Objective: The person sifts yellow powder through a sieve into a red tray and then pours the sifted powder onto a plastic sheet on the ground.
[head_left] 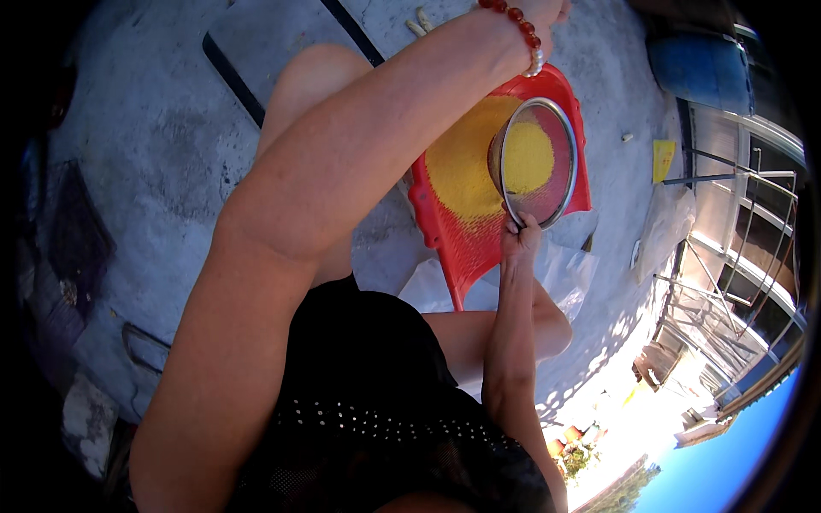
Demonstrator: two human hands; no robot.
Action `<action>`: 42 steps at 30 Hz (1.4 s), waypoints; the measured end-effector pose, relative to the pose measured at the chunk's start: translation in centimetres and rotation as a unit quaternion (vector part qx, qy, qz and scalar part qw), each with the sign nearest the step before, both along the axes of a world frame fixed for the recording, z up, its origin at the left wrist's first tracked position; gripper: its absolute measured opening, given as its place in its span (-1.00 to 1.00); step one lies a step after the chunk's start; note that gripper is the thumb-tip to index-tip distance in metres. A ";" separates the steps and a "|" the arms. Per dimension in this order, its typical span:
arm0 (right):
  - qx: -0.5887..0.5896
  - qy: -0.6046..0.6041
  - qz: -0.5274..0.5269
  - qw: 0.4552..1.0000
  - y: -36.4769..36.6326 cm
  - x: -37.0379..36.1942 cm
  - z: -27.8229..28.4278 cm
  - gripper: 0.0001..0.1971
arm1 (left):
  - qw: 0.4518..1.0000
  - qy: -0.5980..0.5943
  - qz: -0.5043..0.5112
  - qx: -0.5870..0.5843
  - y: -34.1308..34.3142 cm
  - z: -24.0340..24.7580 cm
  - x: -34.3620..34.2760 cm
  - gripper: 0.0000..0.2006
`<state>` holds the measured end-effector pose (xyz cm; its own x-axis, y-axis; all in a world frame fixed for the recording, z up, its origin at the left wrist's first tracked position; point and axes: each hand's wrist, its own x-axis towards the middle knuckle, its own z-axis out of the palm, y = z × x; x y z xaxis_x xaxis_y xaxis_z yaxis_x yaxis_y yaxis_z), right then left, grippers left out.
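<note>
My right hand [522,235] grips the near rim of a round metal sieve [560,115], its fingers wrapped round the edge. The sieve is tilted, and yellow grains or meal [528,158] lie on its mesh. Beneath it a red plastic scoop-shaped tray [466,272] holds more of the same yellow stuff [462,171]. My left arm reaches across to the upper right, over part of the tray. At the top edge of the view, beyond a bracelet of red and pale beads [523,26], my left hand [552,10] is mostly cut off, its fingers largely out of sight.
The tray sits between my bent legs above a grey concrete floor [171,111], with clear plastic sheeting [564,269] under its near side. To the right are a blue barrel [701,73], a yellow packet [664,161] and a metal frame [727,171]. Dark strips [231,77] lie upper left.
</note>
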<state>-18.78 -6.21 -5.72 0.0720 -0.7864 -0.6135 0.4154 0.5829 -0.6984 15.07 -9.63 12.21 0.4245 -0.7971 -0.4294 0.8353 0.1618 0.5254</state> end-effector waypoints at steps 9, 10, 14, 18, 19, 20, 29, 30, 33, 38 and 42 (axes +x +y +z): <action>0.040 0.016 0.030 0.999 0.3 1.1 0.1 -0.84 | 1.000 -0.013 -0.005 -0.025 -0.2 -0.9 0.5 -0.77; 0.043 0.045 0.038 0.997 1.0 1.5 1.3 -0.82 | 1.000 -0.011 -0.010 -0.023 -0.2 -0.7 0.4 -0.77; 0.034 0.008 -0.016 0.999 -1.0 -0.1 -1.0 -0.87 | 0.997 -0.037 0.000 -0.061 0.8 0.1 -0.7 -0.79; 0.033 0.052 0.023 0.998 0.8 0.9 0.3 -0.87 | 1.000 -0.011 -0.015 0.006 -0.2 -0.4 0.1 -0.78; 0.021 0.053 0.001 0.998 0.6 1.2 0.8 -0.87 | 1.000 -0.015 -0.017 0.001 -0.4 -0.8 0.1 -0.77; 0.008 0.054 -0.022 0.998 0.4 1.4 1.0 -0.87 | 1.000 -0.020 -0.020 -0.003 -0.6 -1.1 0.1 -0.77; -0.035 0.032 -0.019 0.999 -0.2 -0.4 -1.3 -0.72 | 0.999 -0.007 -0.011 0.032 -0.1 0.7 -0.3 -0.80; -0.017 0.033 -0.003 0.999 0.0 0.0 -1.3 -0.71 | 0.999 -0.016 -0.011 0.025 -0.3 0.4 -0.3 -0.80; 0.020 0.068 0.091 0.993 1.5 0.2 -0.6 -0.66 | 0.999 -0.029 -0.016 0.008 -0.2 -0.4 -0.3 -0.81; -0.001 0.060 -0.023 0.998 0.5 1.6 -0.4 -0.74 | 1.000 -0.020 -0.013 -0.014 -1.0 -1.2 -0.4 -0.82; 0.026 0.095 0.074 0.992 1.8 1.1 0.7 -0.80 | 1.000 -0.009 -0.022 0.014 -0.4 -0.7 -0.2 -0.82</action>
<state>-17.66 -4.42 -4.98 0.0640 -0.7421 -0.6672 0.1870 0.6657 -0.7224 14.88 -10.00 11.51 0.3965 -0.8029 -0.4451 0.8319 0.1092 0.5441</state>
